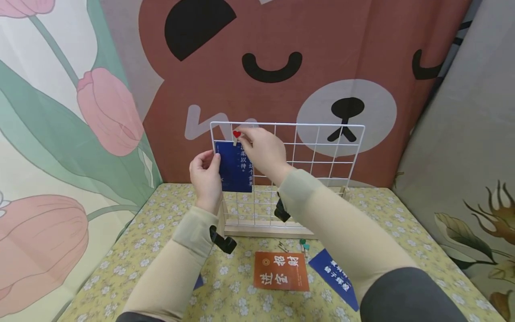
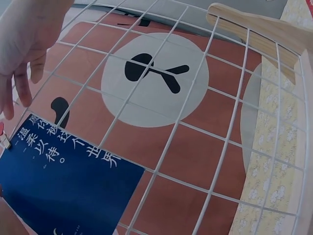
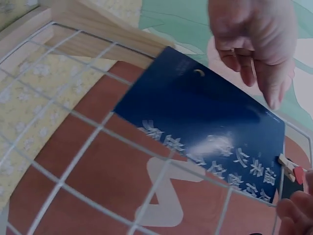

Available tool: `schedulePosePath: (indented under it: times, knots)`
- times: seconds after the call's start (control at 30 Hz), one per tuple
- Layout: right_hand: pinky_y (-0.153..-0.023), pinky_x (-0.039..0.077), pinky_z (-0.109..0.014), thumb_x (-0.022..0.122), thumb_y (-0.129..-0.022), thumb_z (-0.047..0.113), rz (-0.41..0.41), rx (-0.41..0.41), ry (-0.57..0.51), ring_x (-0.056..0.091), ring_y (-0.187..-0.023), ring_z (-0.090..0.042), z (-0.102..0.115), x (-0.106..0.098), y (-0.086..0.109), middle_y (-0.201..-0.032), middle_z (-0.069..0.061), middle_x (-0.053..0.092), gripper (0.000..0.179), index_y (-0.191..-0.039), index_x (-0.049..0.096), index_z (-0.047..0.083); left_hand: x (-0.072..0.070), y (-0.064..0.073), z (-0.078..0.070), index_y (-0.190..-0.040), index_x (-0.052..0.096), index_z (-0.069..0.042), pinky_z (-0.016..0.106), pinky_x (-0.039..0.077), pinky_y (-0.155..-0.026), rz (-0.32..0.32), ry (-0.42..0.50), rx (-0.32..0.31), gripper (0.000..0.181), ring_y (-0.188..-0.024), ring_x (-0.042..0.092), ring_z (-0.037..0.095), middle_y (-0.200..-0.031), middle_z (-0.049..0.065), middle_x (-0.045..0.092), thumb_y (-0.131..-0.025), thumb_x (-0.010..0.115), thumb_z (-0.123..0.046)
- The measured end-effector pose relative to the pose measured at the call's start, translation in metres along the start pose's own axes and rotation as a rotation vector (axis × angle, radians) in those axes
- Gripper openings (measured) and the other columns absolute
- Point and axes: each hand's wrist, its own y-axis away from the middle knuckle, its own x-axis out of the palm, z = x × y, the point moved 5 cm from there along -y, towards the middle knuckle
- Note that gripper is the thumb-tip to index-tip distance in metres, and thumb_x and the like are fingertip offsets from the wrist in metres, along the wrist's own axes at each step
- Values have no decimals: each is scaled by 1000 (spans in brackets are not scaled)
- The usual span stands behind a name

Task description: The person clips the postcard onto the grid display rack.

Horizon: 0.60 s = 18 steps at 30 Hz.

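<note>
A blue card (image 1: pixel 233 170) with white Chinese characters lies upright against the upper left of a white wire grid (image 1: pixel 285 124). My left hand (image 1: pixel 206 179) pinches the card's left edge, thumb on the front. At the card's top edge, my right hand (image 1: pixel 266 150) pinches a small wooden clothespin (image 1: pixel 235 142) bearing a red heart. The right wrist view shows the clothespin (image 3: pixel 286 166) at a corner of the card (image 3: pixel 210 122), beside the right fingertips. In the left wrist view, the right hand's other fingers hang loose above the card (image 2: pixel 73 181).
The grid stands on a wooden base (image 1: pixel 265 229) on a floral tablecloth (image 1: pixel 229 273). In front lie an orange card (image 1: pixel 281 271), another blue card (image 1: pixel 335 277) and several small clothespins (image 1: pixel 304 247). A further blue corner (image 1: pixel 199 281) shows beside the left forearm.
</note>
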Motion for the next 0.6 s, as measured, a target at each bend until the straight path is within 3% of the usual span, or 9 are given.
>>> schedulePosePath:
  times: [0.33,0.6]
  knots:
    - [-60,51,-30,57,-98,27,-154,-32,-17,63,-87,-14,-17,5,27,-111,-2,68,30,-123,67,15,-6,13,8,-110,62,-3,27,45,-81,21,5,-42,23,-93,49,17,-110,5,47,-93,65,-18]
    - [-57,47,-29,56,-98,27,-148,7,-47,60,-79,-13,-34,19,49,-102,0,69,28,-120,68,14,-9,28,17,-111,62,-4,28,45,-85,43,7,-88,22,-96,48,19,-111,7,47,-94,65,-17]
